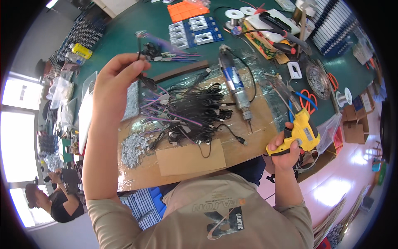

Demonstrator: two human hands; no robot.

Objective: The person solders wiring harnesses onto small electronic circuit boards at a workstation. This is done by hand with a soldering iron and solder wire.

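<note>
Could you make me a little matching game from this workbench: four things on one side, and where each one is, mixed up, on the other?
Things:
1. Glue gun
2. Electric screwdriver
3. Coiled black cable
4. Small grey pieces

Places:
A. Heaped at the lower left of the cable pile
B. Held in the left hand
C. Gripped in the right hand
D. Lying right of the cable pile, bit toward the person

Right pairs: 1-C, 2-D, 3-B, 4-A
</note>
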